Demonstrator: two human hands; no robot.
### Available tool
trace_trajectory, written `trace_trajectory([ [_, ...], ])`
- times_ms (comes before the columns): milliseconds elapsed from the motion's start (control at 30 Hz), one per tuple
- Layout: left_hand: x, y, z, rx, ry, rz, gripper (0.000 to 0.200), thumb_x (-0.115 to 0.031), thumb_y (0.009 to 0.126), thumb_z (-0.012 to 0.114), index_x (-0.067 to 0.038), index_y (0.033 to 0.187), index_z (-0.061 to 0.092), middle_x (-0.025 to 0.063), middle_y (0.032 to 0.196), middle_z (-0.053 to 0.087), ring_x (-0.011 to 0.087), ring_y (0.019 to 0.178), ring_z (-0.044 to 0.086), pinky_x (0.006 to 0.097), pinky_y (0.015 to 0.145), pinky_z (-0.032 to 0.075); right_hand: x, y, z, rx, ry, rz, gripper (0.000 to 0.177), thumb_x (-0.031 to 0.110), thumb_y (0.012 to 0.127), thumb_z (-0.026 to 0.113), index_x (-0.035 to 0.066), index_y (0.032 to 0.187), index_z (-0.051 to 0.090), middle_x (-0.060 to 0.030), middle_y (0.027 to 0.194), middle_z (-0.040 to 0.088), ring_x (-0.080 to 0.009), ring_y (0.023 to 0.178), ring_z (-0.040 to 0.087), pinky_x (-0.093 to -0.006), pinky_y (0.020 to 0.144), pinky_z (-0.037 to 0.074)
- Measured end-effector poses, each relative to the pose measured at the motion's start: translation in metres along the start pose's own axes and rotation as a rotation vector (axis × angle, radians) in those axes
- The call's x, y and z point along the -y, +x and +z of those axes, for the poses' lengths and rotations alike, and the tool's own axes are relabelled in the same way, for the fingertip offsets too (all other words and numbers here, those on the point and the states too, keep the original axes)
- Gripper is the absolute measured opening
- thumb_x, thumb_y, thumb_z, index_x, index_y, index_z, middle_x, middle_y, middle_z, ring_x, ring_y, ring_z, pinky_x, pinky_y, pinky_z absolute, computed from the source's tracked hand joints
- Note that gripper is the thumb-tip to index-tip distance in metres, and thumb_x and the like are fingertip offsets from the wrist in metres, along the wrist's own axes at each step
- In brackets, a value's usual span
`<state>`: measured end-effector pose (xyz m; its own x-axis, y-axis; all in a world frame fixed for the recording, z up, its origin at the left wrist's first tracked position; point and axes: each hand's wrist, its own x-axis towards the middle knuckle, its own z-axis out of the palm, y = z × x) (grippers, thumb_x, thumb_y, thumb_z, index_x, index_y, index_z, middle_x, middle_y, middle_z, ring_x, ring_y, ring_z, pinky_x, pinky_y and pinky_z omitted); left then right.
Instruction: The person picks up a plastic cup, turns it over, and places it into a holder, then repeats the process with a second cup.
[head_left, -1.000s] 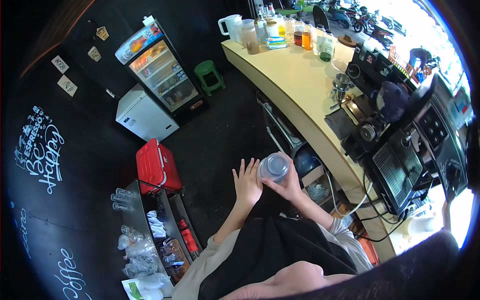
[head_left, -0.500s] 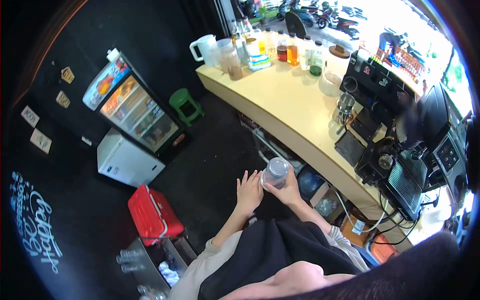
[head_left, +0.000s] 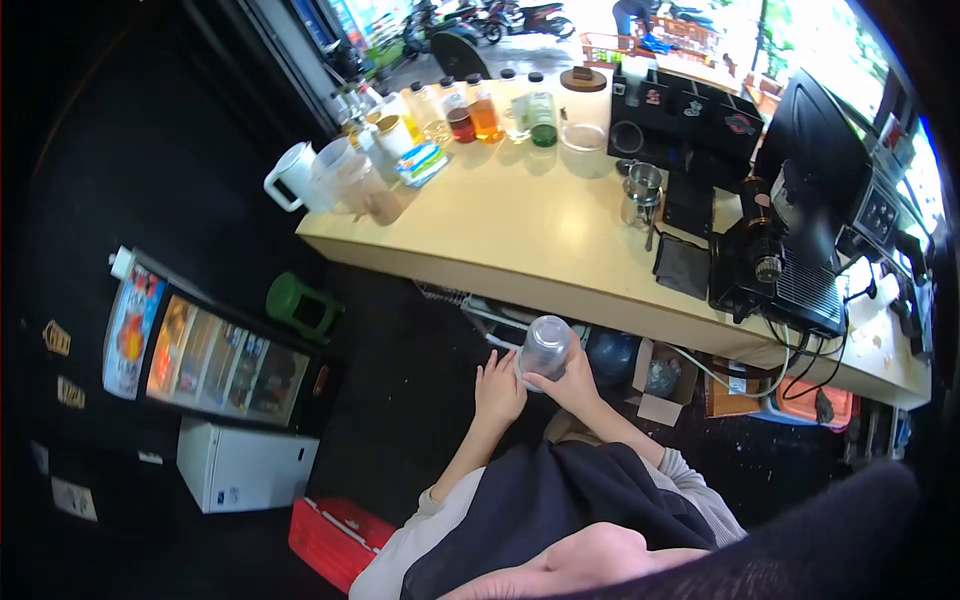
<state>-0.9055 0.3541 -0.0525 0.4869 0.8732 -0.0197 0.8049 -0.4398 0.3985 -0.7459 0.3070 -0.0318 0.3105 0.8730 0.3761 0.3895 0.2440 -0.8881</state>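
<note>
In front of my body, at the middle of the head view, my right hand (head_left: 572, 385) is wrapped round a clear, see-through cup (head_left: 546, 345). The cup is tilted, and its closed-looking round end points up and away from me. On the cup's left side my left hand (head_left: 499, 389) has its fingers stretched out and spread. Its fingertips are close to the cup's lower edge, and whether they touch is hard to make out.
A long wooden counter (head_left: 480, 215) runs ahead, with bottles, pitchers (head_left: 365, 188) and a metal cup (head_left: 643, 185) on it. A coffee machine (head_left: 765, 260) stands at its right. A fridge (head_left: 220, 355), green stool (head_left: 303, 305), white freezer (head_left: 245, 465) and red cooler (head_left: 335, 540) are left.
My view has swung right, so the counter lies more squarely ahead and the fridge and stool sit lower left. The cup stays in my right hand, my left hand still beside it.
</note>
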Motion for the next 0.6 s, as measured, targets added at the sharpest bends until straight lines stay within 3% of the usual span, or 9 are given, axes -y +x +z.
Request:
trace_trajectory([
  [367, -0.006, 0.136, -0.021, -0.043, -0.063, 0.211, 0.047, -0.021, 0.093, 0.045, -0.005, 0.136, 0.051, 0.0135, 0.143, 0.05, 0.039, 0.138, 0.037, 0.0594, 0.11, 0.031, -0.052, 0.102, -0.003, -0.197, -0.037, 0.029, 0.085, 0.03, 0.065, 0.09, -0.002, 0.13, 0.046, -0.0197, 0.119, 0.058, -0.0362, 0.113, 0.056, -0.0421, 0.096, 0.045],
  [467, -0.003, 0.176, -0.032, -0.02, -0.035, 0.243, 0.047, -0.021, 0.093, 0.045, -0.004, 0.136, 0.05, 0.0136, 0.143, 0.05, 0.0392, 0.138, 0.038, 0.0586, 0.111, 0.03, -0.047, 0.143, -0.01, -0.207, -0.174, -0.003, 0.084, 0.025, 0.065, 0.089, -0.002, 0.132, 0.045, -0.018, 0.122, 0.054, -0.0316, 0.112, 0.055, -0.0402, 0.097, 0.045],
  [500, -0.004, 0.191, -0.035, -0.019, -0.048, 0.248, 0.048, -0.021, 0.092, 0.045, -0.004, 0.137, 0.05, 0.0131, 0.144, 0.05, 0.0389, 0.139, 0.036, 0.0598, 0.112, 0.028, -0.045, 0.157, -0.013, -0.222, -0.289, -0.04, 0.085, 0.021, 0.065, 0.089, -0.002, 0.134, 0.044, -0.0172, 0.123, 0.054, -0.0279, 0.11, 0.057, -0.0388, 0.097, 0.045],
  [600, -0.017, 0.23, -0.046, 0.006, -0.024, 0.222, 0.05, -0.022, 0.092, 0.046, -0.003, 0.138, 0.048, 0.012, 0.146, 0.048, 0.0378, 0.141, 0.033, 0.0634, 0.113, 0.02, -0.046, 0.196, -0.025, -0.215, -0.29, -0.069, 0.094, 0.022, 0.065, 0.089, -0.001, 0.14, 0.039, -0.0181, 0.128, 0.051, -0.0281, 0.11, 0.057, -0.0388, 0.096, 0.046],
])
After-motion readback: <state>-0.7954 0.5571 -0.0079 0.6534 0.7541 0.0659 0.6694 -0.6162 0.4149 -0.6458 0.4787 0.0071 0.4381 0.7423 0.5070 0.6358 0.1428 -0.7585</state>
